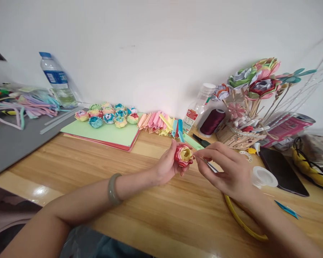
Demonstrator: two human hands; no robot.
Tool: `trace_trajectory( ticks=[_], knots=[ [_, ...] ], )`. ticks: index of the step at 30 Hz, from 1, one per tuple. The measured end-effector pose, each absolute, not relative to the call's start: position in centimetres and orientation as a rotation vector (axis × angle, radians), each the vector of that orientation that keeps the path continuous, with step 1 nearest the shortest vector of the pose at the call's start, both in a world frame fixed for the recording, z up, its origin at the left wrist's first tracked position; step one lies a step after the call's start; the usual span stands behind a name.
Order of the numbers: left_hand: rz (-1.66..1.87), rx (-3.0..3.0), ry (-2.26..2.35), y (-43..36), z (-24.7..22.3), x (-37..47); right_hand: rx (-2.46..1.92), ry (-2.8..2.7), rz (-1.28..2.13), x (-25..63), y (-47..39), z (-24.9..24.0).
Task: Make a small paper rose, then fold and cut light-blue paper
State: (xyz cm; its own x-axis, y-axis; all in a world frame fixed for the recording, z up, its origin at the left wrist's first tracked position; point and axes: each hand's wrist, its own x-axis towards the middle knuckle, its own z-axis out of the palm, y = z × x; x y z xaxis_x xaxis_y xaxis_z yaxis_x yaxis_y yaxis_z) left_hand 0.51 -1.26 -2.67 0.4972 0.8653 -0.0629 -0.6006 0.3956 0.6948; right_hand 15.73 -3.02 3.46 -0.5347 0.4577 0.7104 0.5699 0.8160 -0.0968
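Head view: left hand (167, 164) grips paper flower (184, 156); right hand (230, 170) curled, whether holding anything I cannot tell

I can read no whole word or number from where I sit, only see where print stands. At the far left, the water bottle (59, 96) wears a blue label (60, 77) with a white block and some pale marks on it, too small for me to make out. Far and right of the middle, the clear bottle with a white cap (203, 98) carries a red and white label (190, 119); its lines of print are too fine for me to read. At the far right, the pink can (292, 129) lying on its side shows pale markings, which I cannot make out either.
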Motion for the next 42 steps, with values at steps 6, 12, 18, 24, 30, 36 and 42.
trace_trajectory(
  ticks=[6, 12, 18, 24, 30, 36, 42],
  knots=[
    [0.933, 0.594, 0.454, -1.1, -2.8, 0.5, -0.54, -2.415, -0.46, 15.8, -2.2, 1.6],
    [0.895, 0.587, 0.46, -1.0, -2.7, 0.6, -0.568, -2.282, -0.479, 16.0, -2.0, 1.2],
    [0.888, 0.581, 0.521, -1.0, -2.3, 0.5, -0.598, -2.318, -0.238, 15.9, -2.0, 1.2],
    [0.882, 0.596, 0.556, -1.0, -2.2, 0.5, -0.759, -2.245, 0.012, 15.9, -1.6, 1.0],
    [0.986, 0.579, 0.642, -1.0, -2.4, 0.7, -0.716, -2.28, 0.187, 15.2, -1.4, -0.6],
    [0.971, 0.62, 0.687, -0.9, -2.9, 0.7, -0.745, -2.246, 0.176, 14.9, -1.8, -0.8],
    [1.025, 0.713, 0.736, -0.9, -2.5, 0.6, -0.779, -2.136, 0.302, 15.2, -2.4, -0.6]
  ],
)
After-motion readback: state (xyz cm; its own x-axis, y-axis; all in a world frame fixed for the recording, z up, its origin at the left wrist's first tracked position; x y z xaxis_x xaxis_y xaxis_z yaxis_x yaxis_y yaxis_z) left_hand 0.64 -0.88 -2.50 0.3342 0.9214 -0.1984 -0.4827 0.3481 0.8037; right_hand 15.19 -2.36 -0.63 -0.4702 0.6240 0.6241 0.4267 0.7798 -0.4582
